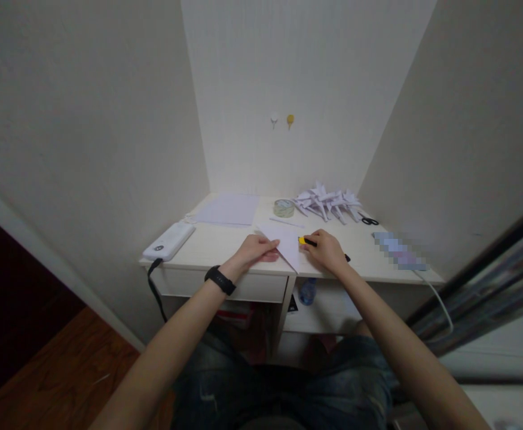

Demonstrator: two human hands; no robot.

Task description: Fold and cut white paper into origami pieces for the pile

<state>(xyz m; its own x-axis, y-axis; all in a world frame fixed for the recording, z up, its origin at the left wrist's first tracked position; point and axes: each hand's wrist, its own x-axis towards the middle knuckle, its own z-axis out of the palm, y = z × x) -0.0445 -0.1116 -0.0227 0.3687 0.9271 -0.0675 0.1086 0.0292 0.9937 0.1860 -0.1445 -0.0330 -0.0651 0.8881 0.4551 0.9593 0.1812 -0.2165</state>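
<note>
Lying between both hands: folded paper [287, 243]

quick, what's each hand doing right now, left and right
Left hand: open, pressing flat on the folded white paper.
Right hand: closed around a yellow-tipped black pen, its tip at the paper's edge.

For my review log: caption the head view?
Left hand presses folded paper on desk; right hand holds a marker.
</note>
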